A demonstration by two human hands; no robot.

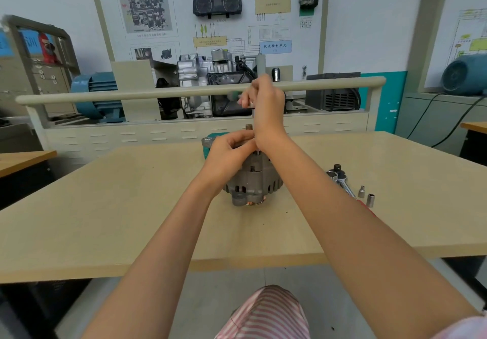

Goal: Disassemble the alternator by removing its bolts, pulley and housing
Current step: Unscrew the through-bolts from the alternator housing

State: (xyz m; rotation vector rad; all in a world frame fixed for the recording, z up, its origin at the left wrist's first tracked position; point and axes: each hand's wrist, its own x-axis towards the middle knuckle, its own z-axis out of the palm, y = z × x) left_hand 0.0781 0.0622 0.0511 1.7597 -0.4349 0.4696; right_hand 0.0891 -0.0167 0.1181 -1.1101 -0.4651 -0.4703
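Pale wooden workbench [105,207], beige perforated back panel [158,135] along its far edge, rounded rail [105,95] above that. Behind: large wall training board [210,22] with diagrams, an instrument cluster [217,2], Chinese captions. A cutaway gearbox [210,75] stands before the board, a blue electric motor [97,96] to its left. Grey-framed cabinet [39,56] far left. Second blue motor [465,73] far right, on a grey-green counter with black cables hanging. White walls, teal band at right. Grey floor.

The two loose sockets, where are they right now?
In the head view, the two loose sockets stand on the table, right of the alternator, just beyond the ratchet wrench.
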